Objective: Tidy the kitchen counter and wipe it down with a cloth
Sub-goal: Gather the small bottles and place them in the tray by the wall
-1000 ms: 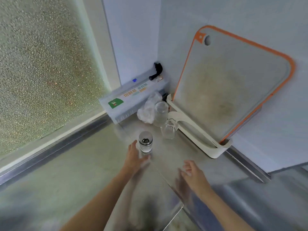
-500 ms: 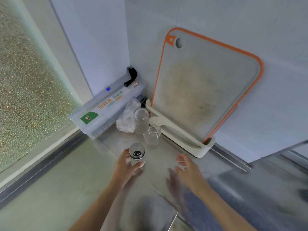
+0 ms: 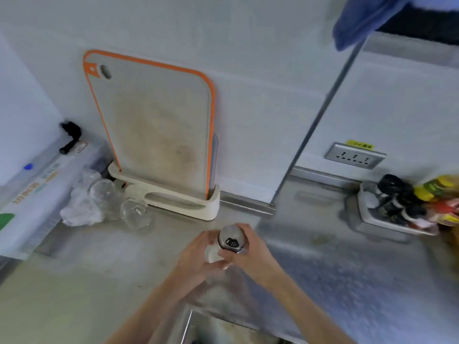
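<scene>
A small glass shaker (image 3: 230, 241) with a metal sprinkle lid is lifted above the steel counter (image 3: 335, 264), held between both hands. My left hand (image 3: 198, 256) grips its lower part from the left. My right hand (image 3: 248, 252) wraps it from the right. A blue cloth (image 3: 360, 21) hangs at the top right, on the edge of the view.
An orange-rimmed cutting board (image 3: 159, 130) stands in a white holder (image 3: 173, 197) against the wall. Left of it are two clear glass jars (image 3: 135, 213), a crumpled plastic bag (image 3: 79, 207) and a wrap dispenser box (image 3: 32, 184). A tray of condiment bottles (image 3: 407, 207) sits at right. A sink edge (image 3: 188, 319) lies below.
My left hand lifted the shaker off the counter and carried it right. My right hand came in and closed on it. The view swung right, bringing the condiment tray and cloth into sight.
</scene>
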{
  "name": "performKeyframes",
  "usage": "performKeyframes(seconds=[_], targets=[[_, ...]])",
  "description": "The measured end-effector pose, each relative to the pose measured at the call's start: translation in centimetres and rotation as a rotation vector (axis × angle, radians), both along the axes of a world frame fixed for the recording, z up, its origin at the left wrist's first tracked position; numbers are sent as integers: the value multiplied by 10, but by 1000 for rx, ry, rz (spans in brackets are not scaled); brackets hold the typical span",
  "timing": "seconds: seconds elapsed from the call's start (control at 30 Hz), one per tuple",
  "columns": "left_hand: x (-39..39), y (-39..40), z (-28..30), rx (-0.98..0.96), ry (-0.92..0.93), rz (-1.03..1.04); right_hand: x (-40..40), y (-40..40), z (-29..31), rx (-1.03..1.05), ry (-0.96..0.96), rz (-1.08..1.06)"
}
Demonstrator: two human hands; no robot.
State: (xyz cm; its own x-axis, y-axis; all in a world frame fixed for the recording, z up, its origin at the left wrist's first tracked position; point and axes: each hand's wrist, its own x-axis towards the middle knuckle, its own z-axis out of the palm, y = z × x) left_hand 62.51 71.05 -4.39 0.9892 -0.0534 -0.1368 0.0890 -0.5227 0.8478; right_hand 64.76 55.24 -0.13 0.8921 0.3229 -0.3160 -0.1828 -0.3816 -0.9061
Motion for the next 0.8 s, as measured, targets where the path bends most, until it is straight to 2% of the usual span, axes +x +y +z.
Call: performKeyframes(seconds=[0.07,0.23,0.43,0.6,0.67,0.8], targets=[[12,-33,-1,-30,57,-80,0,-39,-2,-33,7,-81],[41,-127,1,12,53,-261,1,-159,-18,-133,38,-293],[70,-240,-20,249,35,-471,1,-290,-33,-209,34,-513],[97,-302,-46,728,132,-451,28,-368,-32,-219,-40,-558],[108,-314,-59,773,164,-428,45,-387,-32,-202,-86,-603],[136,-345,-73,774,79,-455,83,-409,-34,-146,-158,-670]])
